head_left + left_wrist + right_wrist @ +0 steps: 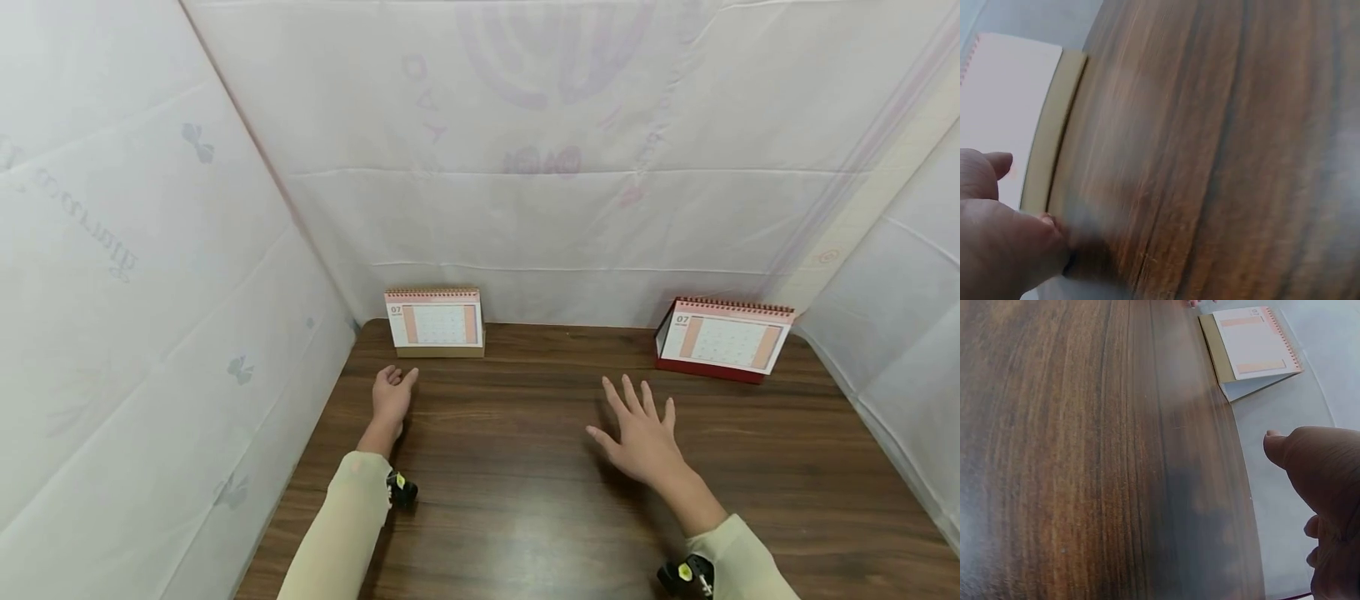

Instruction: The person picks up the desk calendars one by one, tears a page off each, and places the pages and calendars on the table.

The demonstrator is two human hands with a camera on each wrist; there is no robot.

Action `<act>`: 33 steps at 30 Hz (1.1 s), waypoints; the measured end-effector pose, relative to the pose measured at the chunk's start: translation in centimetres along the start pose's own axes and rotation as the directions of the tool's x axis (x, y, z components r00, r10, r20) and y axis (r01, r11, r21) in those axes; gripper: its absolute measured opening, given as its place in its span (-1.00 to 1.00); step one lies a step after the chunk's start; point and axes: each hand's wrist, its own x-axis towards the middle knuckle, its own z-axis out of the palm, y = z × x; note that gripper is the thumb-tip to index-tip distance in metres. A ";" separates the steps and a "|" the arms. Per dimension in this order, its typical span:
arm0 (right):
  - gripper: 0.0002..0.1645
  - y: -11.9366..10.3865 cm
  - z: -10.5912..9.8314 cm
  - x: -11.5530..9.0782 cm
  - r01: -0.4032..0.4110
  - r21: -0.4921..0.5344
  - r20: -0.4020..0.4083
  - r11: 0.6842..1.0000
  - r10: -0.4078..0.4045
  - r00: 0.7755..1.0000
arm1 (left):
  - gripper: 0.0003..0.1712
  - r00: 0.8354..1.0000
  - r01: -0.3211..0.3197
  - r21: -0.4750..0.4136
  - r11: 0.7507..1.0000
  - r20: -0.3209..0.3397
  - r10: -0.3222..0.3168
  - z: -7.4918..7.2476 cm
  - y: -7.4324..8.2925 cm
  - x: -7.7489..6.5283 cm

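Note:
A spiral-bound desk calendar with a tan base stands at the table's back left; its page reads 07. Just in front of it my left hand hovers, thumb out and fingers loosely bent, holding nothing. In the left wrist view this hand overlaps the calendar's edge; contact is unclear. A second desk calendar, with a red base, stands at the back right, turned at an angle. My right hand is in front and to the left of it, fingers spread and straight, apart from the calendar.
The dark wooden table has white printed cloth hanging behind it and more cloth at both sides. Black wrist cameras, one a small device at the left cuff, are strapped on below the pale sleeves.

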 end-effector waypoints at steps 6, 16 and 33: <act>0.05 0.2 0.1 0.0 0.003 0.012 -0.006 1.000 -0.002 1.000 | -0.14 0.999 -0.044 -0.069 0.997 -0.023 0.043 0.1 0.4 2.3; 0.04 0.1 0.6 -0.3 0.012 0.041 0.006 0.999 -0.012 1.000 | -0.14 0.998 -0.058 -0.071 0.996 0.002 0.059 -0.8 1.0 5.4; 0.04 0.0 1.2 -0.3 0.035 0.078 -0.006 0.996 -0.034 0.999 | -0.43 0.996 -0.091 0.155 0.984 0.006 0.092 0.4 0.8 7.0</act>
